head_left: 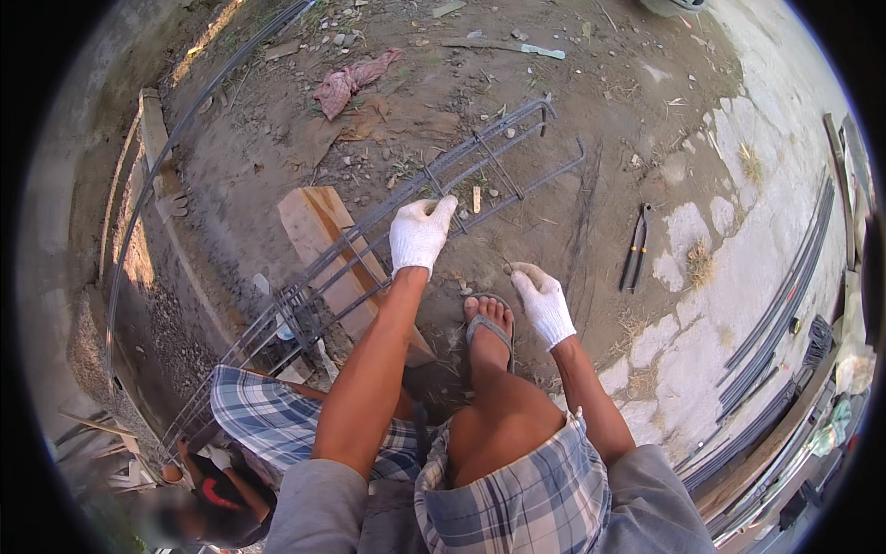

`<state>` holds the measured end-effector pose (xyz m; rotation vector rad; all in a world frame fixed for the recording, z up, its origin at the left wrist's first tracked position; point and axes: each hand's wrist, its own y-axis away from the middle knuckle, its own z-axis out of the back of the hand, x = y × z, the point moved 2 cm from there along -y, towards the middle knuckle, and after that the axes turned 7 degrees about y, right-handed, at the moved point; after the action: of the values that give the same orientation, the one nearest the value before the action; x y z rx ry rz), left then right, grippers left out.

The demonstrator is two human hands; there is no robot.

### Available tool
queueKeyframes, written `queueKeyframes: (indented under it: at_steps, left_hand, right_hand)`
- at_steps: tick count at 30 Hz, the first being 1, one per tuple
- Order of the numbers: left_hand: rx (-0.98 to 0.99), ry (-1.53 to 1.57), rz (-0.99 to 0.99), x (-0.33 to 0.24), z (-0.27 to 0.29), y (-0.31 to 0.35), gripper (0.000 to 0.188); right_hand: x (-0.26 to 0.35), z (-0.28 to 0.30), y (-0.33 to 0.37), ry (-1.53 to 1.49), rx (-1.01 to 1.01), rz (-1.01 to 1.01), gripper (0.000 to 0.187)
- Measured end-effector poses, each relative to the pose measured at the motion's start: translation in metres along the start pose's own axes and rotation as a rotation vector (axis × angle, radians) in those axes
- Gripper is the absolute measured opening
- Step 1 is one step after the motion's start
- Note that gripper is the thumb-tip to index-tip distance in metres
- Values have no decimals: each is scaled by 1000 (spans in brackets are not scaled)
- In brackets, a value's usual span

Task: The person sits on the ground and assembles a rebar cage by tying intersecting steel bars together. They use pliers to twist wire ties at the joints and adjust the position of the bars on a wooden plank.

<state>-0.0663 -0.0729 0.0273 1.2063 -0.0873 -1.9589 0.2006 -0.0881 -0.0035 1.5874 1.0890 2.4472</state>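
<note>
A long cage of steel reinforcing bars [521, 195] with thin cross ties runs slantwise from the far middle to the lower left. My left hand [420, 235], in a white knit glove, is closed on the cage's bars, with thumb and fingers pressed together at its near side. My right hand [543, 303], gloved likewise, hovers off the cage over the dirt. Its fingertips pinch a short, thin dark piece of wire [507, 267]. Pincers [634, 249] with yellow and black handles lie on the ground to the right.
Wooden beams [318, 220] sit beneath the cage. My sandalled foot [489, 328] is between my hands. A reddish cloth [355, 83] lies far off. Loose bars [784, 295] line the right side. Another person [231, 503] is at the lower left.
</note>
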Motion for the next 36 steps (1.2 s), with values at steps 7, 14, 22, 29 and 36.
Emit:
queueKeyframes:
  at_steps: [7, 14, 22, 29, 36]
  left_hand:
    - [-77, -191, -472, 4, 52, -58, 37]
    - [497, 32, -210, 2, 54, -107, 55]
    - [511, -4, -56, 2, 69, -108, 58]
    - [557, 32, 18, -1, 70, -110, 58]
    - [602, 12, 55, -3, 72, -117, 59]
  right_hand:
    - [8, -3, -7, 68, -117, 92, 30]
    - [41, -35, -29, 124, -180, 127, 29]
    - [75, -58, -46, 290, -350, 351, 25]
    - [137, -62, -97, 609, -211, 708, 16]
    - [147, -69, -135, 855, -69, 780, 18]
